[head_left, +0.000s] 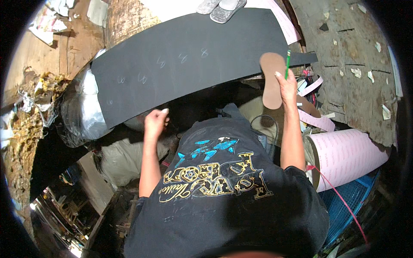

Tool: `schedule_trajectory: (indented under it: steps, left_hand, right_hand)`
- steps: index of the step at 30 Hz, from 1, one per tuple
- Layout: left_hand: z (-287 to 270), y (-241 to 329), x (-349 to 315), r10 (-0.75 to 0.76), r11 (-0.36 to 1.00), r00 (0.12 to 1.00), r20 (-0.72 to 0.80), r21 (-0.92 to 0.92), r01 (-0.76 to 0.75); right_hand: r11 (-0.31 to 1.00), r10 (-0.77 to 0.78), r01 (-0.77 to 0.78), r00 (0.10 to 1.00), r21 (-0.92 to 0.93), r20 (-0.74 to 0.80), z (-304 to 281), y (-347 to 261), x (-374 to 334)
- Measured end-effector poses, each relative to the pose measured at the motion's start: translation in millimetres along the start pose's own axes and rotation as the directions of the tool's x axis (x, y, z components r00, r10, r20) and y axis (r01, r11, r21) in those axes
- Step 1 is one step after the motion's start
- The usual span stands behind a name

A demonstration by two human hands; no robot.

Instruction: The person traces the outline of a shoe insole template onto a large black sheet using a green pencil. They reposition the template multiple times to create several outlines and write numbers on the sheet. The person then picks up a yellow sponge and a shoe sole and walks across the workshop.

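In my right hand [289, 88] is a brown, sole-shaped template [271, 88], held upright by its side with the thumb lying across it. A green pencil [287, 64] sticks up from the same grip. A long black sheet [185, 47] stretches in front of me, with several small pale handwritten marks along it. My left hand [155, 121] is curled closed just below the near edge of this sheet, and no object shows in it. The template is beside the sheet's right end, partly overlapping it.
Grey shoes [223, 10] rest at the sheet's far edge. To the right lie a large pink printed roll [350, 155], pink strips [316, 120] and a blue mesh crate [346, 206]. A plastic-wrapped bundle [88, 105] touches the sheet's left end. Worn wooden boards [348, 64] stand at right.
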State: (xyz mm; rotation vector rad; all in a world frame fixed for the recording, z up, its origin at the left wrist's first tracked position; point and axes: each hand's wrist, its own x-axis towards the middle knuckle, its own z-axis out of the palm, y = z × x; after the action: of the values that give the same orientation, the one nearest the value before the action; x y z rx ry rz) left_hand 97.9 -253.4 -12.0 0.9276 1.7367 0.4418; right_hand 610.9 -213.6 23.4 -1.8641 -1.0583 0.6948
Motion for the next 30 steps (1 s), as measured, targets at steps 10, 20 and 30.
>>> schedule_trajectory:
  steps: [10, 20, 30]
  left_hand:
    - [220.1, 209.6, 139.2, 0.822, 0.508, 0.56, -0.102, 0.574, -0.642]
    - [250.2, 290.3, 260.4, 0.756, 0.626, 0.547, -0.361, 0.645, -0.439]
    - [143.3, 234.6, 251.8, 0.757, 0.649, 0.539, -0.37, 0.525, -0.551]
  right_hand:
    - [0.968, -0.147, 0.172, 0.979, -0.181, 0.14, -71.1, -32.7, 42.0]
    - [0.782, 0.227, -0.451, 0.849, 0.431, 0.477, -154.7, -15.2, 57.1]
    - [0.989, 0.094, -0.057, 0.955, -0.136, 0.281, -124.3, -43.2, 74.7]
